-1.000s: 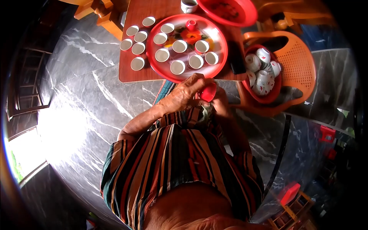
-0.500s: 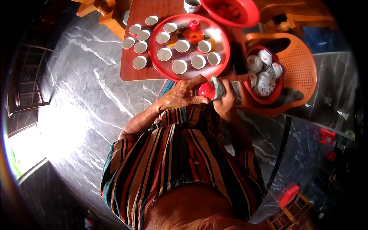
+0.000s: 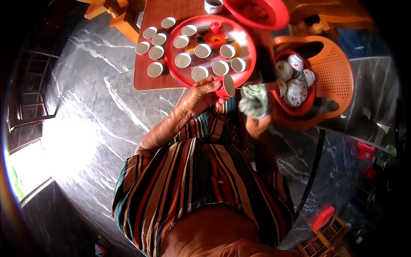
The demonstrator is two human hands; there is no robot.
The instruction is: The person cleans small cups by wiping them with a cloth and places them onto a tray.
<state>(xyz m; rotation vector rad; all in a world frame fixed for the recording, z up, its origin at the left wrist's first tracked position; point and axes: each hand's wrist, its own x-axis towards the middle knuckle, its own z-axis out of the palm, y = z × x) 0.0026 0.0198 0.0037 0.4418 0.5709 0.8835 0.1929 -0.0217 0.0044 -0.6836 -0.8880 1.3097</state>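
Observation:
My left hand (image 3: pixel 204 95) is closed round a red cup (image 3: pixel 228 87) with a pale inside, its mouth tilted to the right, just below the tray's front rim. To the right of it, apart from the cup, my right hand (image 3: pixel 258 124) grips a crumpled pale green cloth (image 3: pixel 254 101), slightly blurred. Several red cups with white insides stand mouth up on the round red tray (image 3: pixel 172 70), and one small red cup (image 3: pixel 215 27) sits upside down near its back. More such cups (image 3: pixel 155 69) stand on the wooden table (image 3: pixel 143 81) left of the tray.
A red basin (image 3: pixel 280 15) and a white mug (image 3: pixel 213 6) are at the table's back. A dark flat object (image 3: pixel 266 70) lies at the right edge. On the orange chair (image 3: pixel 338 77), a red bowl (image 3: pixel 309 106) holds several white patterned cups (image 3: pixel 295 88).
The cloth and my right hand have come away from the cup, down and to the right. My left hand now holds the cup turned with its mouth showing.

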